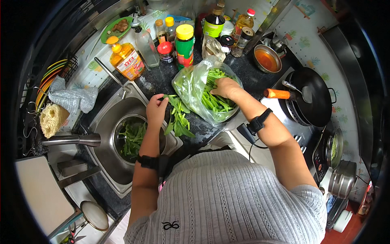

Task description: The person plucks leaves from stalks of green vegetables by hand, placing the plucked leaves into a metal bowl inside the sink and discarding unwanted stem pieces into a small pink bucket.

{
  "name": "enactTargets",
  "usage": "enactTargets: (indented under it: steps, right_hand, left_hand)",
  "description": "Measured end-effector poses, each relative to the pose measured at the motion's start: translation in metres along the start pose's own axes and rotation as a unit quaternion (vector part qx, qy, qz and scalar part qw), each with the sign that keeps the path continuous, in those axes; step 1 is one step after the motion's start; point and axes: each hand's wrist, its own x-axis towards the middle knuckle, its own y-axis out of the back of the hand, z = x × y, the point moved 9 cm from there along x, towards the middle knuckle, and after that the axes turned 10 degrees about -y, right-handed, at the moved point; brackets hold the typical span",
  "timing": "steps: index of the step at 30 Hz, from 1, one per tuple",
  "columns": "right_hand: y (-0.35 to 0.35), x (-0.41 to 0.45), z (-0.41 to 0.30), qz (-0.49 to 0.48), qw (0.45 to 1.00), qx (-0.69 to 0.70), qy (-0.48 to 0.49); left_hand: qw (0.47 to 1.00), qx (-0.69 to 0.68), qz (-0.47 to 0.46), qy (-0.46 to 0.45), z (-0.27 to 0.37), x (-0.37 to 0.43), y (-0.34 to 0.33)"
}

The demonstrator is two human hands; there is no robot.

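My right hand (226,87) reaches into a clear plastic bag (192,87) on the black countertop, its fingers among green leafy stems (217,102); whether they grip any is hidden. Between the bag and the sink lies a small pile of leafy greens (179,120). At the upper end of that pile is my left hand (157,108), with thumb and forefinger near a leaf; I cannot tell if it pinches it. More leafy greens (134,140) sit in a round metal basin inside the stainless steel sink (106,164), left of my left forearm.
Bottles and jars stand behind the bag, among them a green jar with a yellow lid (185,45) and a dish soap bottle (127,62). A bowl of orange liquid (268,59) and a black wok (315,100) are at right. The faucet (73,140) juts over the sink's left side.
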Motion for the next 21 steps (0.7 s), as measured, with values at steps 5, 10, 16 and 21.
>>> enactTargets:
  steps: [5, 10, 16, 21]
  right_hand:
    - [0.014, -0.002, 0.010, 0.025, 0.999, 0.038, 0.019]
    - [0.028, -0.019, 0.036, -0.044, 0.944, 0.327, -0.005]
    - [0.047, -0.048, 0.051, -0.118, 0.826, 0.551, 0.012]
    - [0.063, -0.069, 0.046, -0.136, 0.795, 0.588, 0.051]
  left_hand:
    - [0.977, -0.202, -0.021, 0.067, -0.005, -0.010, 0.009]
    - [0.959, -0.271, -0.051, 0.061, 0.043, -0.018, 0.019]
    - [0.929, -0.303, -0.209, 0.027, 0.105, -0.027, -0.026]
    - [0.902, -0.317, -0.293, 0.010, 0.140, -0.031, -0.060]
